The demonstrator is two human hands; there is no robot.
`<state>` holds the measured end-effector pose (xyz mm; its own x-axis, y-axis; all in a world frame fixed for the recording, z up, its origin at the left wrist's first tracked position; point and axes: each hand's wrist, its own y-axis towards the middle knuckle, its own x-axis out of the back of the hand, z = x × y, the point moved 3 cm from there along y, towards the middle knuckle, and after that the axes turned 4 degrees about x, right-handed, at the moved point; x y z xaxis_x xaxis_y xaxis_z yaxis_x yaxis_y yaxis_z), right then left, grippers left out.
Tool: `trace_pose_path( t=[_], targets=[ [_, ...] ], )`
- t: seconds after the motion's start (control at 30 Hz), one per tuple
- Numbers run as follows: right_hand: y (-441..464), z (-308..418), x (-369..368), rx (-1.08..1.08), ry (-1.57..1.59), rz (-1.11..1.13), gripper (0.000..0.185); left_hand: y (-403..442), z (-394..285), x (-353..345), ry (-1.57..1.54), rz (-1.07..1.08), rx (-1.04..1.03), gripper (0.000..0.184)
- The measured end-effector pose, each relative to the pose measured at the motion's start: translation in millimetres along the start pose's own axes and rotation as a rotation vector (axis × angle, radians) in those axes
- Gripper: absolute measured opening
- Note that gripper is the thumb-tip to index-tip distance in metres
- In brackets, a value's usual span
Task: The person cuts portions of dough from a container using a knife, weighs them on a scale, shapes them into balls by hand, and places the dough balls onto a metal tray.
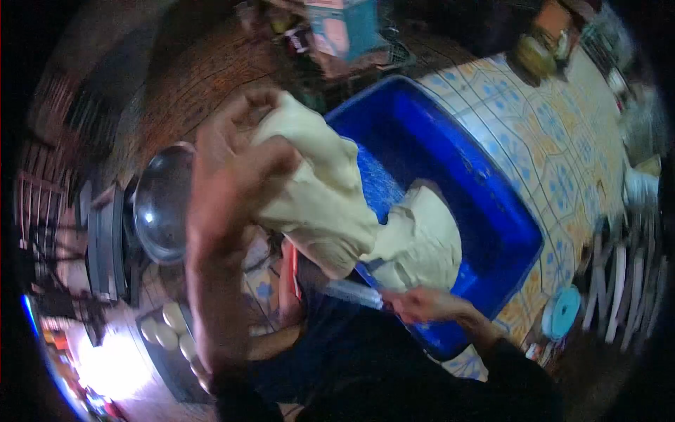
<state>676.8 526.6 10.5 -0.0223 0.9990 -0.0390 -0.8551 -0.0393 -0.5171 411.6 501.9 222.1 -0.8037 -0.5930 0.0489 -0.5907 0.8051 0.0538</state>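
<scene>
A large mass of pale dough (316, 190) hangs from my left hand (246, 165), whose fingers are wrapped round its upper end. Its lower end reaches the near rim of a blue tub (485, 204) and touches or meets more dough (425, 243) lying inside. My right hand (429, 306) is closed round the handle of a blade-like tool (355, 292), which is blurred and points left below the dough. Most of the handle is hidden by my fingers.
A metal bowl (162, 211) on a scale-like device stands at the left. Several dough balls (169, 334) lie on a tray at the lower left. Another person's forearm (288, 281) shows beside the tub. A turquoise round object (562, 313) is on the right.
</scene>
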Motion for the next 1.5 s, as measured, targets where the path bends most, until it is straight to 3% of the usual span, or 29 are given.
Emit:
trace_pose_path(
  t=[0.07,0.1,0.17,0.2,0.27,0.3,0.37,0.47,0.5,0.57,0.6,0.63,0.67,0.73,0.77,0.83,0.93,1.0,1.07,1.1,1.13,1.2,1.23,1.3,1.43,1.5],
  targets=[
    [-14,1,-18,0.060,-0.062,0.260,0.035,-9,-30,32,0.010,-0.024,-0.056,0.043],
    [-12,-5,-25,0.071,-0.091,0.306,0.035,-12,-48,47,0.160,-0.027,-0.101,0.053],
    [2,-12,-17,0.136,-0.084,0.049,0.041,-17,-69,79,0.327,-0.091,-0.149,0.063],
    [12,-8,-15,0.148,-0.111,0.091,0.041,-21,-77,92,0.506,-0.053,-0.203,0.062],
    [27,8,3,0.264,-0.240,-0.460,0.040,-14,-90,121,0.912,-0.069,-0.398,0.058],
    [35,9,5,0.279,-0.257,-0.430,0.040,-5,-87,139,1.142,-0.128,-0.544,0.056],
    [53,8,14,0.308,-0.113,-0.548,0.040,12,-61,171,1.050,-0.121,-0.616,0.051],
    [65,11,6,0.263,-0.144,-0.533,0.042,26,-21,213,1.003,-0.181,-0.476,0.049],
    [75,-14,7,0.406,-0.359,-0.601,0.043,24,-3,230,0.968,-0.238,-0.457,0.050],
    [76,-9,0,0.480,-0.461,-0.664,0.043,13,28,254,0.927,-0.298,-0.443,0.051],
    [74,-4,-5,0.549,-0.545,-0.732,0.042,3,46,264,1.125,-0.396,-0.371,0.059],
    [72,-2,-6,0.436,-0.461,-0.697,0.044,-7,63,272,1.316,-0.484,-0.285,0.066],
    [69,-5,-7,0.415,-0.464,-0.694,0.044,-18,79,281,1.303,-0.473,-0.271,0.066],
    [70,-9,-6,0.329,-0.496,-0.712,0.045,-32,102,302,1.182,-0.360,-0.134,0.086],
    [72,-12,-8,0.422,-0.505,-0.737,0.045,-39,110,310,1.176,-0.348,-0.134,0.086],
    [76,-20,-8,0.435,-0.544,-0.777,0.045,-57,123,317,1.261,-0.401,-0.027,0.102],
    [74,-13,-11,0.342,-0.515,-0.777,0.045,-79,118,300,1.500,-0.429,-0.006,0.110],
    [74,-18,-9,0.342,-0.493,-0.775,0.044,-88,120,304,1.504,-0.369,-0.005,0.114],
    [76,-15,-12,0.413,-0.481,-0.810,0.042,-104,120,302,1.256,-0.471,-0.206,0.106],
    [75,-16,-12,0.432,-0.485,-0.820,0.041,-108,123,301,1.258,-0.612,-0.237,0.080],
    [75,-17,-12,0.450,-0.489,-0.833,0.041,-111,126,300,1.254,-0.593,-0.237,0.080],
    [76,-15,-14,0.432,-0.493,-0.834,0.040,-124,118,301,1.272,-0.772,-0.438,0.045],
    [77,-18,-14,0.435,-0.480,-0.852,0.041,-126,114,294,1.268,-0.758,-0.441,0.045],
    [73,-12,-15,0.391,-0.524,-0.825,0.042,-130,104,284,1.008,-0.807,-0.432,0.023],
    [75,-12,-12,0.309,-0.453,-0.814,0.043,-117,90,263,0.978,-0.720,-0.314,0.019],
    [78,-11,-8,0.426,-0.483,-0.811,0.042,-101,90,246,0.932,-0.645,-0.233,0.021]
  ],
)
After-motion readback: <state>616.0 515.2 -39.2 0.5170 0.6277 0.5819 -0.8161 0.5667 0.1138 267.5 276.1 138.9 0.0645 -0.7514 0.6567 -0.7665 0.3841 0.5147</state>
